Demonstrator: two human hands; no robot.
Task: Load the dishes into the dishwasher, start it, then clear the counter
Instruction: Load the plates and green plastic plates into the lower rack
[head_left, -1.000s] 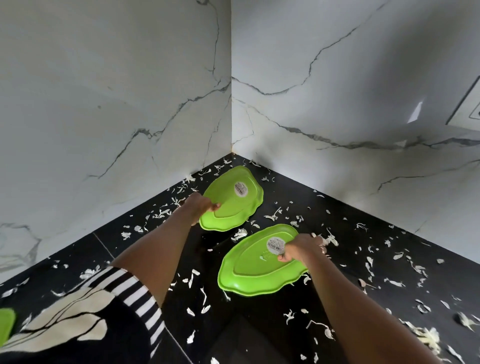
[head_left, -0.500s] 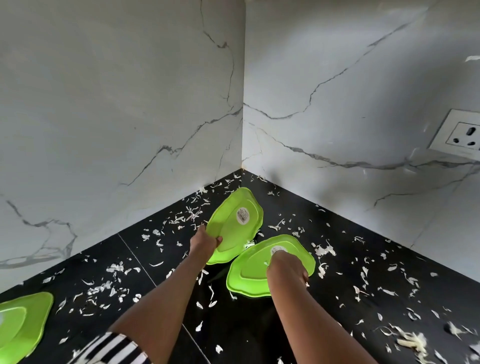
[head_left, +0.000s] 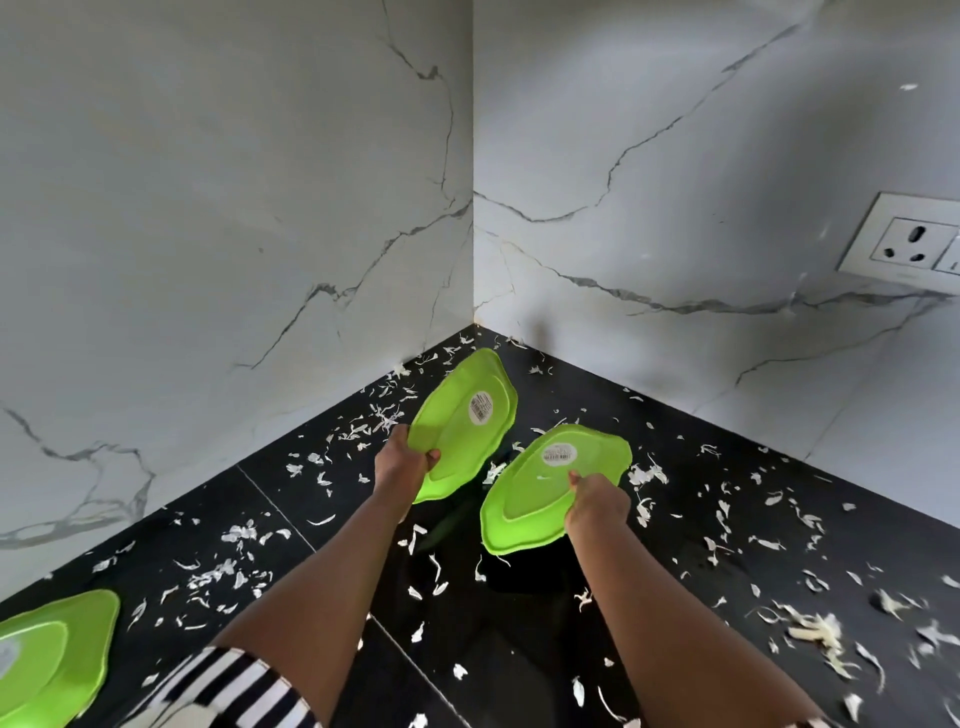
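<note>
Two lime-green wavy-edged plates are lifted off the black counter (head_left: 727, 519) near the corner, both tilted with their stickered undersides toward me. My left hand (head_left: 402, 462) grips the near edge of the left green plate (head_left: 462, 426). My right hand (head_left: 595, 501) grips the near right edge of the right green plate (head_left: 540, 488). A third green plate (head_left: 47, 665) lies flat on the counter at the lower left, partly cut off by the frame.
White vegetable shavings (head_left: 815, 631) are scattered all over the counter, thickest at the lower right. Marble walls meet in a corner (head_left: 472, 322) just behind the plates. A wall socket (head_left: 914, 244) sits at the right. My striped sleeve (head_left: 234, 686) shows below.
Both plates have been raised from lying on the counter and tipped up steeper. The view has pulled back, bringing the third plate and the socket into sight.
</note>
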